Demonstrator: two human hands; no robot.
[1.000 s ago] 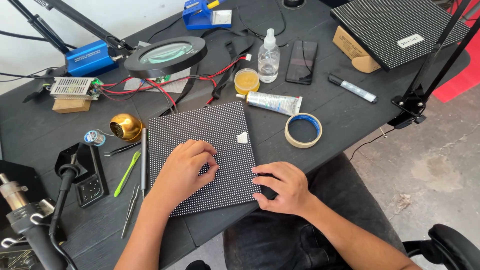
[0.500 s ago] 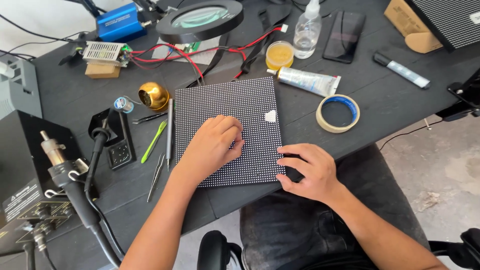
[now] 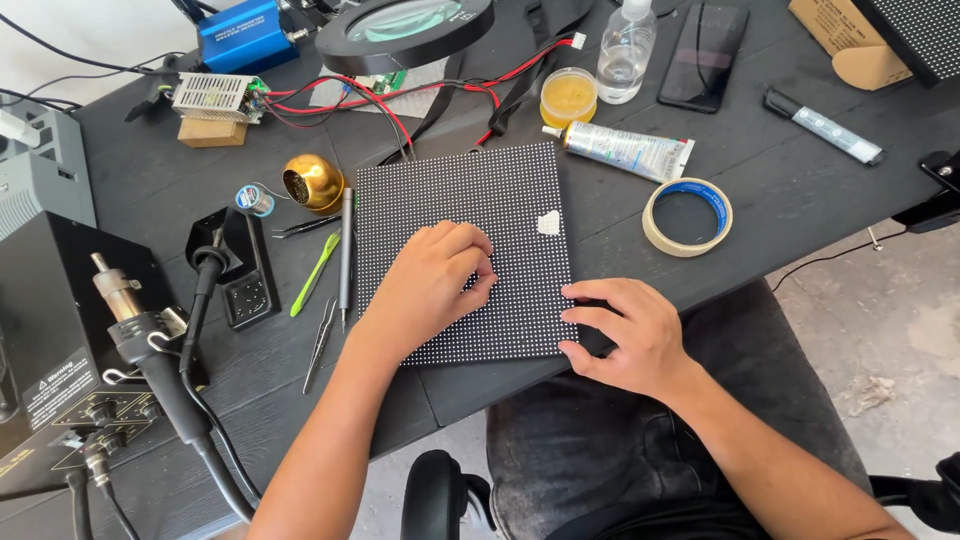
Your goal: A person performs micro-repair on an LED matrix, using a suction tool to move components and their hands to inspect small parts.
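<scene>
Dark and crowded, our black bench [image 3: 780,170] fills the view, its near edge running just under our wrists so the work sits close to the body.

Biggest thing to the far left of our left hand is the black rework station [image 3: 55,340], its hot-air wand [image 3: 140,330] parked in a holder, nozzle up, presumably so the hot end stays off the wood.

Dead centre lies the square LED panel [image 3: 465,250], dotted face up and flat on the bench, one corner nearly at the edge. A small white patch [image 3: 548,222] marks a spot on it, just beyond our fingers.

Our left hand [image 3: 430,285] rests on top of the panel, fingers curled and pressing down on the dots; it grips nothing. Our right hand [image 3: 625,335] sits at the panel's near right corner, fingers spread, fingertips against the edge as if steadying it from sliding. The two hands are apart, neither clamped on anything.

Beyond the panel hangs the round magnifier lamp [image 3: 405,25], placed over the work area. Right of our right hand lies a tape roll [image 3: 687,217], flat; further out a tube [image 3: 620,150] and a small yellow jar [image 3: 568,95].

Just left of our left hand, lined up within reach: a slim grey pen tool [image 3: 345,255], a green tool [image 3: 315,275], tweezers [image 3: 320,345], and a brass tip cleaner [image 3: 312,182].
</scene>
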